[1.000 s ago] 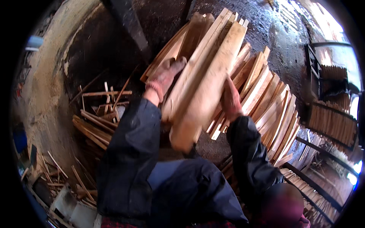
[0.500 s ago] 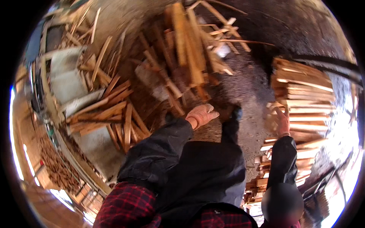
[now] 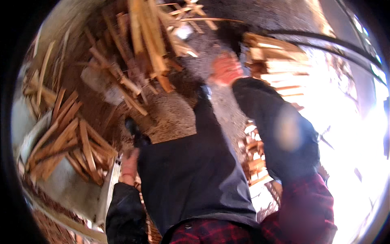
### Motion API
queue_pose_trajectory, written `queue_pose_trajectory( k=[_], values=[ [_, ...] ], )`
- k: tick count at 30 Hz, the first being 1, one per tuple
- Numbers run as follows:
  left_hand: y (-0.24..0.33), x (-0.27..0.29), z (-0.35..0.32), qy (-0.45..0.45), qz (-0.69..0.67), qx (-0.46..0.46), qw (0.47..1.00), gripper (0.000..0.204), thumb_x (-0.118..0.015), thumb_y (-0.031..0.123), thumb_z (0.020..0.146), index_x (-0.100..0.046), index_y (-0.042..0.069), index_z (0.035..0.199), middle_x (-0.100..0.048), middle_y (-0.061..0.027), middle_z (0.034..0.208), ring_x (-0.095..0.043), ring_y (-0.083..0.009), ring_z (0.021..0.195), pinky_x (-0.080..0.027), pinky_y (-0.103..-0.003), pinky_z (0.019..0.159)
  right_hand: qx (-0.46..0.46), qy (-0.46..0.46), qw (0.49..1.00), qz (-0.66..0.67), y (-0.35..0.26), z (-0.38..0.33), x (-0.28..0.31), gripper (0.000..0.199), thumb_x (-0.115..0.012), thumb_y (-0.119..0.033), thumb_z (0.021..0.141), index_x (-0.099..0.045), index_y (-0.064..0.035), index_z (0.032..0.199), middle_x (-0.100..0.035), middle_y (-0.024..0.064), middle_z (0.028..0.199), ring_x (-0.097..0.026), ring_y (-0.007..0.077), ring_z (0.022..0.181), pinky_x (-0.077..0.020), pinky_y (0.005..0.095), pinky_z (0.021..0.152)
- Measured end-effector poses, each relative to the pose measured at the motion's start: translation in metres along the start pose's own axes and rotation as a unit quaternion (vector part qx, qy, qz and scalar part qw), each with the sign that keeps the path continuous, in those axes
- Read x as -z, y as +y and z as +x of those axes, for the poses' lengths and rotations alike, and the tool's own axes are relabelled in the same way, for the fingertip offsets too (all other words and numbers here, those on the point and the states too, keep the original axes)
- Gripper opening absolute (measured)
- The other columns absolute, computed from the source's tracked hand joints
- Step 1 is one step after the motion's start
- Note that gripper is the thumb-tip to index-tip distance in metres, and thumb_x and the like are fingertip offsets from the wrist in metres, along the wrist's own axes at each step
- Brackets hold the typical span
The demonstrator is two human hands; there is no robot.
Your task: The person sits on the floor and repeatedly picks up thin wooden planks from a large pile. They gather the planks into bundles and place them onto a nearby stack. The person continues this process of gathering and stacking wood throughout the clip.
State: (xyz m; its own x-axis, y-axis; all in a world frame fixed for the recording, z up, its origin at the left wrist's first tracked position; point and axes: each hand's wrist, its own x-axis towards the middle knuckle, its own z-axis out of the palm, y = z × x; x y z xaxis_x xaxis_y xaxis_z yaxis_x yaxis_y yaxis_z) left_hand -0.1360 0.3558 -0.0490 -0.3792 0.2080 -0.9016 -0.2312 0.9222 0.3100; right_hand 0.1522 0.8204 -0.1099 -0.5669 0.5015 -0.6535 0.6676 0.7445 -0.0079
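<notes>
Now the right hand (image 3: pixel 226 69) touches the stacked slats (image 3: pixel 272 61) upper right, grip unclear; left hand (image 3: pixel 130 166) hangs empty; loose slats (image 3: pixel 142 44) remain.

The gritty ground (image 3: pixel 174 114) carries scattered wood slats (image 3: pixel 77 142) and a stacked pile (image 3: pixel 276 65).

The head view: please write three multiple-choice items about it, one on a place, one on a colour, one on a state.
1. Where is the right hand?
A. at the stacked wood slats
B. on the shoe
C. in a pocket

2. What colour is the checked cloth at the lower edge?
A. green
B. red and black
C. white

3. How does the left hand look?
A. it carries a bundle
B. it holds a hammer
C. it holds nothing that shows

Answers: 1 A, the hand is raised beside the stack. 2 B, red with dark checks. 3 C, it hangs near the loose slat pile, with nothing visible in its grip.
</notes>
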Motion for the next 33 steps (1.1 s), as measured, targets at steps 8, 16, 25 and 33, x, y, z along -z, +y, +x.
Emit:
queue_pose_trajectory(
  k=[8,16,25,33],
  values=[
    [0.060,-0.119,-0.057,-0.113,0.139,0.025,0.983,0.062,-0.060,0.050,0.087,-0.060,0.002,0.125,-0.063,-0.0191,0.123,-0.059,-0.0345,0.114,-0.044,-0.037,0.098,-0.056,-0.059,0.981,-0.175,0.154,-0.012,-0.053,0.068,-0.069,-0.033,0.080,-0.039,-0.0296,0.142,-0.034,0.0093,0.150,-0.027,0.0380,0.139,-0.0273,0.0568,0.111],
    [0.024,-0.047,-0.078,-0.039,0.082,-0.018,0.996,0.048,-0.060,0.040,0.088,-0.063,0.006,0.121,-0.062,-0.0150,0.125,-0.057,-0.0353,0.115,-0.044,-0.040,0.099,-0.096,-0.077,0.987,-0.105,0.093,-0.011,-0.021,0.078,-0.064,-0.039,0.086,-0.030,-0.0105,0.150,-0.035,0.0189,0.151,-0.026,0.0393,0.141,-0.0261,0.0469,0.116],
    [-0.087,0.183,0.058,0.188,0.076,-0.026,0.979,0.058,-0.065,0.050,0.082,-0.065,0.003,0.116,-0.068,-0.0213,0.106,-0.065,-0.0316,0.101,-0.048,-0.039,0.088,-0.057,-0.166,0.939,0.297,-0.096,-0.071,-0.082,0.055,-0.069,-0.034,0.083,-0.059,0.0012,0.124,-0.065,0.0257,0.116,-0.061,0.0406,0.111,-0.0459,0.0407,0.096],
    [-0.093,0.436,0.198,0.386,-0.004,-0.003,0.922,0.067,-0.070,0.050,0.079,-0.060,0.000,0.123,-0.067,-0.0178,0.115,-0.064,-0.0307,0.107,-0.048,-0.037,0.090,-0.160,-0.256,0.865,0.401,-0.298,-0.102,-0.084,0.050,-0.067,-0.031,0.085,-0.061,0.0012,0.123,-0.067,0.0153,0.117,-0.061,0.0255,0.111,-0.0459,0.0332,0.095]
  ],
)
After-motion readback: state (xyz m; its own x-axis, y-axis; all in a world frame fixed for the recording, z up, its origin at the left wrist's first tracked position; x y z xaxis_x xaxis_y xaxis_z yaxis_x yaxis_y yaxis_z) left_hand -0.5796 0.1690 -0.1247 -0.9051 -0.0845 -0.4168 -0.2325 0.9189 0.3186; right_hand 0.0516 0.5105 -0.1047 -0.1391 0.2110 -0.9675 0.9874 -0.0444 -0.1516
